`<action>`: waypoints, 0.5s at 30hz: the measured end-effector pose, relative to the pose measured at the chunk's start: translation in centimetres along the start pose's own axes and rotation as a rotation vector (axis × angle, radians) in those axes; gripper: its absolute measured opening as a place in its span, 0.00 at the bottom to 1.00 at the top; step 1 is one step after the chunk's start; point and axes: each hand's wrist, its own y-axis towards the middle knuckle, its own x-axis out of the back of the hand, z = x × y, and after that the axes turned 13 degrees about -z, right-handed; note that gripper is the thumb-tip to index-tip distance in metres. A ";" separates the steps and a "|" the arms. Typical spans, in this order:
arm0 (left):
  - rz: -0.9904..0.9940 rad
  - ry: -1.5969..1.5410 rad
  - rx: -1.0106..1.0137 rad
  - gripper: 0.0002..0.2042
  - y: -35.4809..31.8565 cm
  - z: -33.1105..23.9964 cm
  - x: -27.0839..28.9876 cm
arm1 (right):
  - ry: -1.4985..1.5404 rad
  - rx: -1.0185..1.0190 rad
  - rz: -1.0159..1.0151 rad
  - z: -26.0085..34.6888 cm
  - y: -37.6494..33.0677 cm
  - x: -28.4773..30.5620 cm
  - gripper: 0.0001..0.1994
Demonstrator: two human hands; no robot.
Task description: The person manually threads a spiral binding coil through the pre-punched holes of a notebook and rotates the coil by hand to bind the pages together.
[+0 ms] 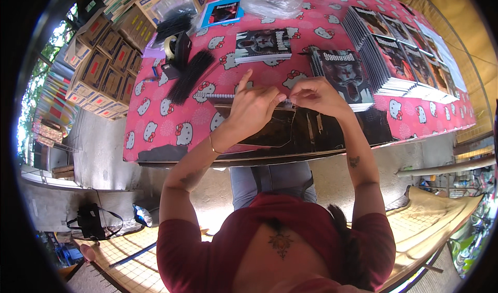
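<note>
My left hand and my right hand meet over the near edge of the table. Both pinch close together at one end of the spiral binding of a notebook, whose body is mostly hidden by my hands and wrists. One finger of my left hand sticks up, away from the pinch. To the right of my right hand lies a small pile of spiral notebooks with a dark illustrated cover. Beyond my hands rests another dark-covered notebook.
Black plastic coils lie at the left beside a tape dispenser. Tall notebook stacks fill the right side. Clear plastic wrap and a blue sheet lie at the back. Cardboard boxes are piled left of the pink table.
</note>
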 end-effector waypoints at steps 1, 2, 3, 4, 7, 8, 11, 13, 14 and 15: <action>-0.007 0.004 -0.001 0.08 0.1 -0.2 0.1 | -0.031 0.050 -0.016 0.0 0.2 -0.2 0.03; -0.014 0.005 -0.008 0.07 0.2 -0.4 0.1 | -0.064 0.100 -0.037 -0.1 0.3 -0.4 0.04; -0.033 0.000 -0.014 0.07 0.2 -0.8 0.0 | -0.010 0.176 -0.110 -0.2 0.2 -1.3 0.06; -0.053 0.002 -0.018 0.06 0.0 -1.1 0.3 | -0.072 0.226 -0.169 -0.2 0.2 -2.1 0.07; -0.076 0.049 -0.044 0.05 -0.2 -1.4 1.1 | -0.261 0.212 -0.409 0.2 -0.3 -4.4 0.06; -0.071 0.071 -0.059 0.05 0.0 -1.4 1.6 | -0.230 0.161 -0.439 0.6 -0.6 -4.7 0.07; -0.049 -0.059 -0.021 0.09 3.5 -0.3 6.5 | -0.192 0.210 -0.660 3.5 -2.7 -2.7 0.13; -0.419 -0.136 -0.101 0.10 7.1 -2.0 8.3 | -0.323 0.146 -0.841 3.3 -5.1 1.5 0.22; -0.625 -0.213 -0.128 0.11 8.4 -2.9 8.1 | -0.441 0.031 -0.907 2.3 -6.5 4.6 0.27; -0.625 -0.235 -0.285 0.13 10.0 -2.9 6.6 | -0.593 0.004 -0.849 0.5 -8.2 8.0 0.31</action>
